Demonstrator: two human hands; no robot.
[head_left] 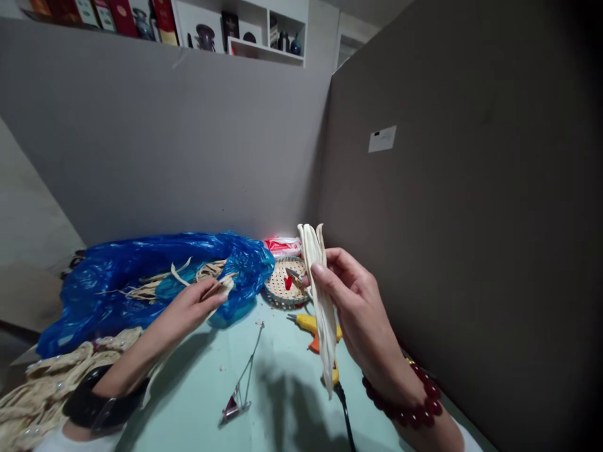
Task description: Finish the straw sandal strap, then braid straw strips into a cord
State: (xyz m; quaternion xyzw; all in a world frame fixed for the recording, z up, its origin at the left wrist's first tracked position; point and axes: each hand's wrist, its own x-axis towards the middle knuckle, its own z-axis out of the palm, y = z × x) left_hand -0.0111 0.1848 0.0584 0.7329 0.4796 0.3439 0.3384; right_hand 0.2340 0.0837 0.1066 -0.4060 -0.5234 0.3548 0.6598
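Note:
My right hand [351, 295] is closed, thumb and fingers pinching a long, cream-coloured dried corn husk [320, 314] that stands nearly upright with folded, curling edges at its top. My left hand [195, 301] is closed too, pinching another pale husk strip [225, 287] in front of the blue bag; part of a strip trails down beneath that forearm. Behind the right-hand husk lies a yellow and orange glue gun [306, 322], partly hidden, with a black cord. Just past it, a round woven basket [277, 300] holds scissors [295, 275] and small red pieces [287, 282].
A blue plastic bag [122, 257] containing more husk strips [151, 289] lies at the back left. Braided husk pieces [61, 383] are at the lower left. A thin metal-framed tool [235, 405] rests on the pale green table [264, 433]. Grey panels [211, 144] rise behind and to the right.

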